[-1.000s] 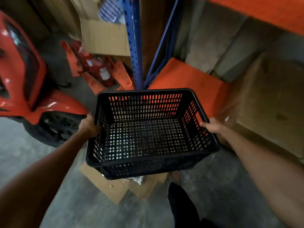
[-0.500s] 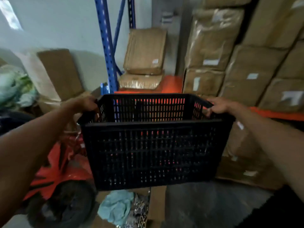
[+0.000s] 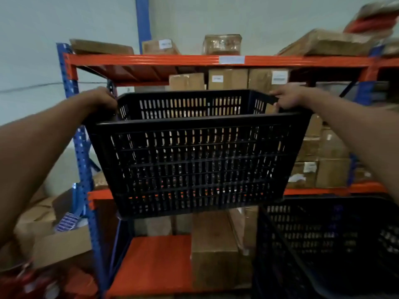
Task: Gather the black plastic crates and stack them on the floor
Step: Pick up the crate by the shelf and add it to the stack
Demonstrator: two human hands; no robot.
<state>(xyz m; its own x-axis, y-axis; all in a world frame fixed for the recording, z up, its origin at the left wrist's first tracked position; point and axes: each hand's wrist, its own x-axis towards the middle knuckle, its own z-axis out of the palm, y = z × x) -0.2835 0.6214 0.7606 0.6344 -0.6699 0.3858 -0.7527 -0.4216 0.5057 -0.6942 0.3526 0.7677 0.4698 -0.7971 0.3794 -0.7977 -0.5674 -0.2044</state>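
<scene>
Black crate (image 3: 194, 160) up in air, middle of frame, long side across. Left hand (image 3: 103, 100) and right hand (image 3: 289, 98) curled tight on short-end rims. Second crate (image 3: 328, 244) low right, nearer right hand. Likely goes there.

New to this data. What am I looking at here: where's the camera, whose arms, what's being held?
There is no robot: a person wears one wide-angle camera on the head, so you see their own arms reaching forward. The left hand and right hand grip opposite short ends of an empty black plastic crate, held up in the air in front of a storage rack with blue posts and orange beams. Cardboard boxes fill the rack's shelves. Low on the right is a second black crate, blurred; what it rests on is not visible. The edges bend because of the wide lens.
</scene>
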